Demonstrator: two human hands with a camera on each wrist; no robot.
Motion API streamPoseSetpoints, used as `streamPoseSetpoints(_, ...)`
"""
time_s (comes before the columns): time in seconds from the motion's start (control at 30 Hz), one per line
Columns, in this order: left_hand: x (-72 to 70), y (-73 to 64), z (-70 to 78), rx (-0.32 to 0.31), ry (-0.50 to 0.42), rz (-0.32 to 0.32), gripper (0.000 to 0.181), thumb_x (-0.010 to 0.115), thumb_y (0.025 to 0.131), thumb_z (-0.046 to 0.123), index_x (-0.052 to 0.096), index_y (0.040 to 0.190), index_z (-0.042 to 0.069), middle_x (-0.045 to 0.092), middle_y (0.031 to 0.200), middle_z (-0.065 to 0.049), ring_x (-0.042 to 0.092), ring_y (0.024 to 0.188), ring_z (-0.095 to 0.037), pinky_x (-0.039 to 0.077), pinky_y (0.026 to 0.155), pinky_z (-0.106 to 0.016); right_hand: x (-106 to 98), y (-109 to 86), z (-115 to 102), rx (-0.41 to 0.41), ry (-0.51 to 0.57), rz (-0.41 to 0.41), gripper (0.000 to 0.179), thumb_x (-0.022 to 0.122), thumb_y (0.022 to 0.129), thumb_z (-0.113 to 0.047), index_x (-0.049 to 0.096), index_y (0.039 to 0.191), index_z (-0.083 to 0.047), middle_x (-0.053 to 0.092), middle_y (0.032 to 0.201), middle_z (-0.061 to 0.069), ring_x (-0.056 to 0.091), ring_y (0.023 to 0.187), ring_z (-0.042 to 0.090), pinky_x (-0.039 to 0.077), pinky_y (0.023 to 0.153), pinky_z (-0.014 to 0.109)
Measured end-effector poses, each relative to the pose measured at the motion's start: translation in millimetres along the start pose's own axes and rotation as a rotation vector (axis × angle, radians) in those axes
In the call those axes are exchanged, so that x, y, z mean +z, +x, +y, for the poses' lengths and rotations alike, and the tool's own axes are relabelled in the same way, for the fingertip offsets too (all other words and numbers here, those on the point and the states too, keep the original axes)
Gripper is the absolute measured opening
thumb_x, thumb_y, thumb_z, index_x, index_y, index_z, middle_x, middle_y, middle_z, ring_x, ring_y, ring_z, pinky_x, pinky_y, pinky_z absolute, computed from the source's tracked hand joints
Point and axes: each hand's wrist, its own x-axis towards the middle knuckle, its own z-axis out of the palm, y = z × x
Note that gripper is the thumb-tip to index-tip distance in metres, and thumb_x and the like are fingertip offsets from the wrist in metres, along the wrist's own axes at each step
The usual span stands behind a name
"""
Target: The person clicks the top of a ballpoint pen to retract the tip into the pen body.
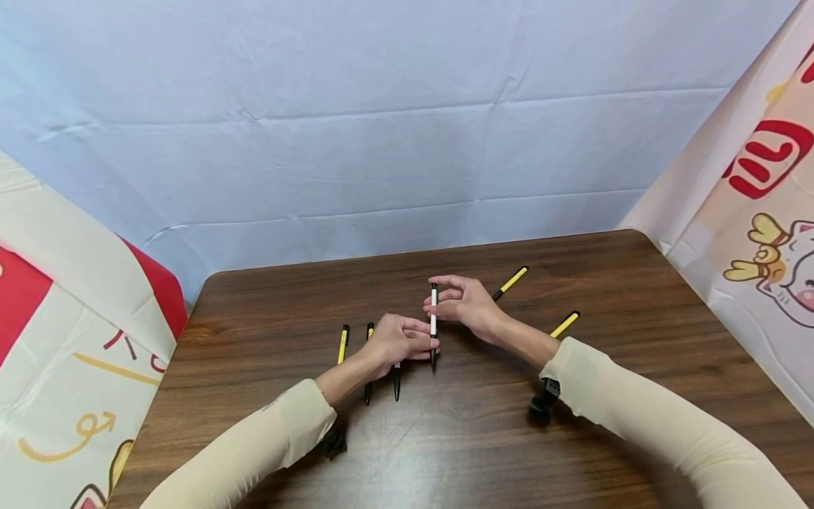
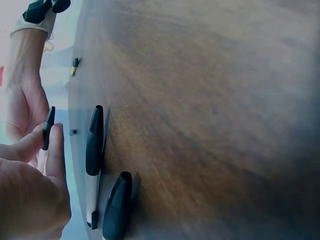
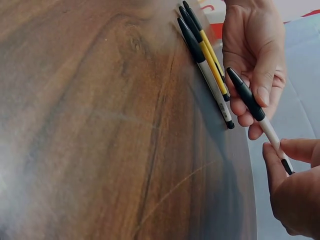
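Note:
A white pen [image 1: 434, 322] with a black grip and tip is held between both hands, tip pointing down toward the table. My left hand [image 1: 396, 343] pinches it low, by the black grip [image 3: 245, 92]. Higher up, my right hand [image 1: 469, 309] pinches the white barrel near the black top end. Beside and partly beneath the left hand lie another white pen [image 3: 212, 82] and two yellow pens, one of them the outermost yellow pen [image 1: 343, 344]. Past the right hand lies a yellow pen [image 1: 511, 281], its lower end hidden.
Another yellow pen [image 1: 564, 324] shows beside the right forearm, partly covered by it. Everything lies on a brown wood-grain table [image 1: 445, 438]. A pale cloth [image 1: 381, 127] hangs behind the table's far edge, and printed cloths [image 1: 750, 233] hang at both sides.

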Motion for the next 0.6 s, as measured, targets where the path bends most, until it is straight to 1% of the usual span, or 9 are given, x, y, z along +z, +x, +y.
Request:
streamPoseSetpoints(0.1,-1.5,-2.7,-2.1,0.011,0.012,0.006,0.031,0.075,0.093,-0.01,0.068,0.123,-0.016,0.079,0.103,-0.022,0.079,0.091,-0.021,0.065,0.085,-0.038,1.1,-1.2,1.8,0.0,0.001,-0.007,0.066,0.068,0.097,0.01,0.041,0.157,0.005,0.063,0.131,0.039,0.076,0.11,0.026,0.062,0.094,0.035)
streamPoseSetpoints(0.17,-2.2,-4.1,-3.3,0.018,0.024,0.014,0.032,0.076,0.093,-0.009,0.069,0.123,-0.015,0.079,0.103,-0.022,0.079,0.09,-0.02,0.065,0.085,-0.038,1.7,-2.2,2.9,-0.003,-0.007,-0.015,0.066,0.068,0.097,0.009,0.041,0.157,0.006,0.063,0.132,0.039,0.076,0.109,0.025,0.062,0.095,0.036)
streamPoseSetpoints(0.23,-2.9,-5.2,-5.0,0.021,0.037,0.02,0.033,0.077,0.092,-0.009,0.069,0.123,-0.015,0.079,0.103,-0.021,0.079,0.089,-0.019,0.065,0.085,-0.037,2.7,-3.0,4.1,-0.005,-0.019,-0.025,0.067,0.069,0.097,0.008,0.041,0.158,0.005,0.063,0.132,0.038,0.075,0.111,0.027,0.062,0.095,0.037)
streamPoseSetpoints(0.33,-3.8,-7.3,-7.7,0.037,0.07,0.024,0.033,0.078,0.091,-0.008,0.07,0.122,-0.014,0.079,0.103,-0.021,0.078,0.089,-0.018,0.065,0.083,-0.035,4.2,-4.1,5.6,-0.01,-0.05,-0.035,0.067,0.07,0.098,0.005,0.041,0.158,0.005,0.065,0.131,0.036,0.073,0.115,0.035,0.062,0.096,0.037)
streamPoseSetpoints(0.43,-4.6,-9.5,-8.9,0.05,0.091,0.025,0.032,0.079,0.09,-0.008,0.071,0.121,-0.014,0.079,0.101,-0.021,0.078,0.087,-0.016,0.065,0.082,-0.034,5.1,-5.0,6.7,-0.009,-0.075,-0.041,0.067,0.071,0.098,0.003,0.041,0.158,0.004,0.066,0.131,0.034,0.071,0.119,0.04,0.062,0.095,0.036)
streamPoseSetpoints(0.53,-4.7,-12.0,-8.5,0.056,0.121,0.035,0.032,0.081,0.089,-0.008,0.072,0.119,-0.013,0.08,0.098,-0.019,0.077,0.084,-0.015,0.065,0.081,-0.033,5.3,-5.5,8.4,-0.009,-0.091,-0.045,0.067,0.07,0.098,0.003,0.041,0.158,0.004,0.067,0.131,0.034,0.071,0.119,0.039,0.062,0.093,0.033)
streamPoseSetpoints(0.6,-4.9,-13.4,-8.4,0.066,0.163,0.046,0.032,0.083,0.087,-0.006,0.074,0.117,-0.011,0.08,0.096,-0.017,0.077,0.082,-0.013,0.065,0.079,-0.031,5.2,-5.7,10.1,-0.011,-0.1,-0.049,0.067,0.07,0.097,0.004,0.041,0.158,0.005,0.067,0.13,0.034,0.072,0.117,0.038,0.062,0.093,0.031)
